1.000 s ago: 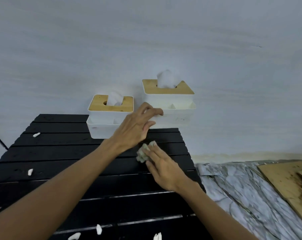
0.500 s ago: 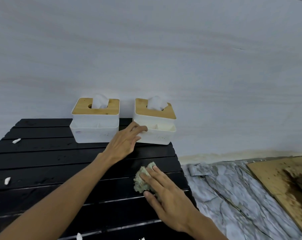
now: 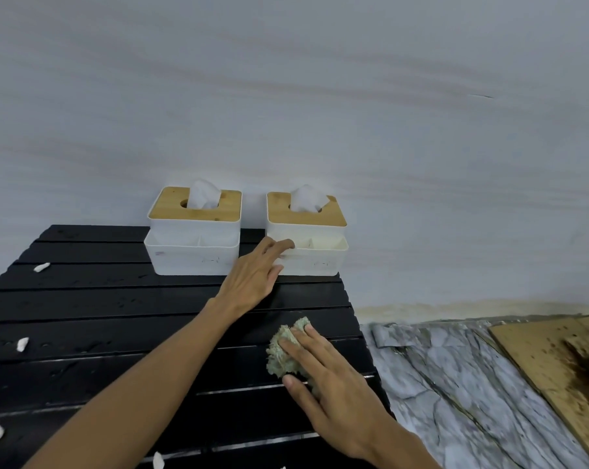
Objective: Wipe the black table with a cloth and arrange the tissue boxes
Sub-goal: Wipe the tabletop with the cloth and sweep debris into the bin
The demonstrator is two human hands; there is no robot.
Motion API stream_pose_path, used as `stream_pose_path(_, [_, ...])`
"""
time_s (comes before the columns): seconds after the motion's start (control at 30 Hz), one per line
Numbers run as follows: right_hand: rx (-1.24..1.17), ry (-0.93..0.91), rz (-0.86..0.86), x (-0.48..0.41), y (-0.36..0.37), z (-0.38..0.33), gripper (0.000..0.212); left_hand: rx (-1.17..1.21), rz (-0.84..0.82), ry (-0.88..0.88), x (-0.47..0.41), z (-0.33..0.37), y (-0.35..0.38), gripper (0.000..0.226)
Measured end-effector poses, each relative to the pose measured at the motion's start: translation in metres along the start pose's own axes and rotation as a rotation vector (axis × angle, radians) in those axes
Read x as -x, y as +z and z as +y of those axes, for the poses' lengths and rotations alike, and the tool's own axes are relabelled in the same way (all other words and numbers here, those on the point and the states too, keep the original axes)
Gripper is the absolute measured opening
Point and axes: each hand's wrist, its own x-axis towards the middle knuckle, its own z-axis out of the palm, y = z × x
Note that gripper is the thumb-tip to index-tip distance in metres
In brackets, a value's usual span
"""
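Two white tissue boxes with wooden lids stand side by side at the back of the black slatted table (image 3: 100, 309), against the wall. The left tissue box (image 3: 193, 243) stands free. My left hand (image 3: 255, 275) lies flat on the table with its fingertips touching the front left corner of the right tissue box (image 3: 311, 247). My right hand (image 3: 330, 377) presses a crumpled greenish cloth (image 3: 281, 355) onto the table near its right edge, fingers spread over it.
Several small white scraps (image 3: 22, 343) lie scattered on the table's left and front parts. To the right, below the table edge, is a marble-patterned floor (image 3: 455, 384) and a stained wooden board (image 3: 557, 367). A pale wall rises behind the boxes.
The right tissue box has come down beside the left one. My left hand has eased back to its front corner. My right hand with the cloth has slid toward me along the table.
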Motion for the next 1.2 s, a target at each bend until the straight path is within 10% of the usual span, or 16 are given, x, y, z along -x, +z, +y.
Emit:
stream_pose_path(0.63, [0.048, 0.176, 0.094, -0.017, 0.028, -0.005, 0.068, -0.239, 0.204, -0.186, 0.087, -0.076, -0.12, 0.065])
stream_pose_path(1.2, [0.013, 0.215, 0.081, -0.064, 0.039, -0.032, 0.053, 0.004, 0.247, -0.075, 0.083, -0.113, -0.109, 0.019])
